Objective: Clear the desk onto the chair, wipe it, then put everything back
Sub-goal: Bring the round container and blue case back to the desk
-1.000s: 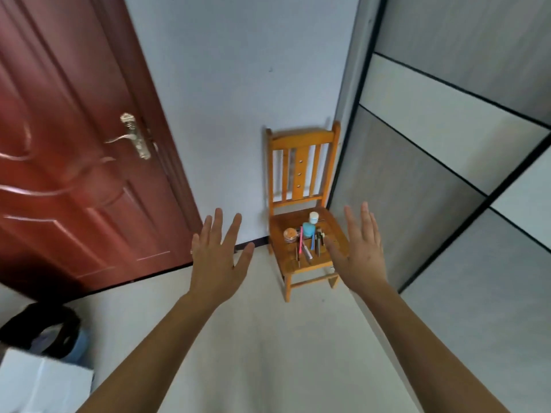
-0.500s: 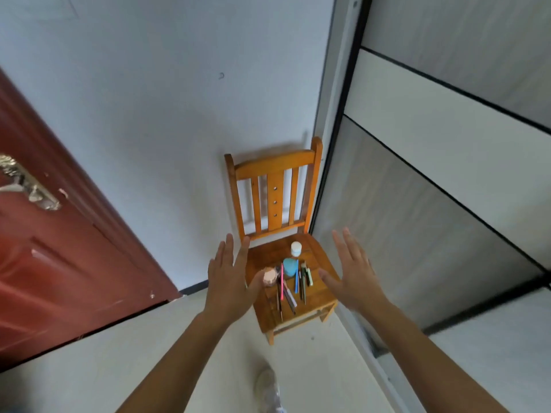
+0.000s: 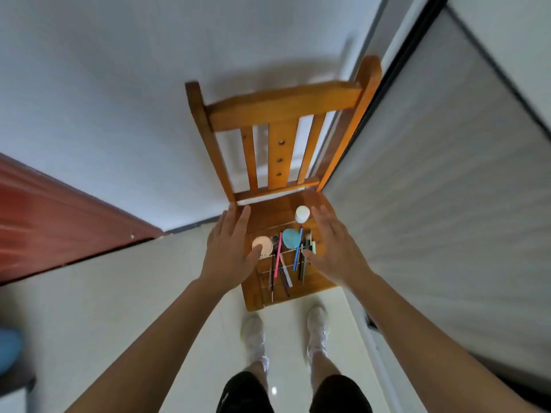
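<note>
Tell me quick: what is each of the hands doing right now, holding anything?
Left hand: open, fingers straight, holding nothing.
Right hand: open, fingers straight, holding nothing.

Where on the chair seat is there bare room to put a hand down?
Bare wood at the seat back, left of the jar; also the front right corner. Crowded mid-seat: puff, sponge, pens.
</note>
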{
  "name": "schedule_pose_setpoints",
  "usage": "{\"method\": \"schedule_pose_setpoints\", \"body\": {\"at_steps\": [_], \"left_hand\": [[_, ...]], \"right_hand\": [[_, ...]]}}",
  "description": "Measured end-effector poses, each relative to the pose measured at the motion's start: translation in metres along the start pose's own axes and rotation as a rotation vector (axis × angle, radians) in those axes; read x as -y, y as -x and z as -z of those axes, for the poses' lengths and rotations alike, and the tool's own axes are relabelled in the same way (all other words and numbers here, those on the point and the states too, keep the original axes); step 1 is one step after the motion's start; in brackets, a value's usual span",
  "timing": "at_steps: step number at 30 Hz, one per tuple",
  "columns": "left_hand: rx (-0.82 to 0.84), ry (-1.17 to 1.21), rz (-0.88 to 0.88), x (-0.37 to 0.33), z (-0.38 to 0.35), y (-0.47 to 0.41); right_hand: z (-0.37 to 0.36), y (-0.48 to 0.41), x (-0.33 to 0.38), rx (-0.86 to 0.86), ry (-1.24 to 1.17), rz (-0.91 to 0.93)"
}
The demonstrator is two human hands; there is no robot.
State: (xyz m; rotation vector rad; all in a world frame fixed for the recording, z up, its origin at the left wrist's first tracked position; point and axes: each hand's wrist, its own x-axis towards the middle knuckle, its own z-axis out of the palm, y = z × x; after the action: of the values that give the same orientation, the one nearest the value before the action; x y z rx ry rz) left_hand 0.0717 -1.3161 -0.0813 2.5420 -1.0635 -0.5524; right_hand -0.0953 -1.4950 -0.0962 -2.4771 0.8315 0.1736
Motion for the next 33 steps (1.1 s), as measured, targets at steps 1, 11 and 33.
{"method": "schedule_pose_setpoints", "body": {"at_steps": [1,11,33], "left_hand": [[0.009,0.01,0.028,0.006,-0.02,-0.009],[0.181,0.101,0.239,0.076,-0.21,-0.071],[-0.194,0.308,0.312,0.014,-0.123,-0.03]], "right_hand": [[-0.017,-0.014,-0.011,0.029,-0.003,-0.007],[-0.187,-0.099,-0.095,0.158,-0.134,-0.012],[-0.098,-0.062,-0.069,-0.145,-0.225,0.055]]}}
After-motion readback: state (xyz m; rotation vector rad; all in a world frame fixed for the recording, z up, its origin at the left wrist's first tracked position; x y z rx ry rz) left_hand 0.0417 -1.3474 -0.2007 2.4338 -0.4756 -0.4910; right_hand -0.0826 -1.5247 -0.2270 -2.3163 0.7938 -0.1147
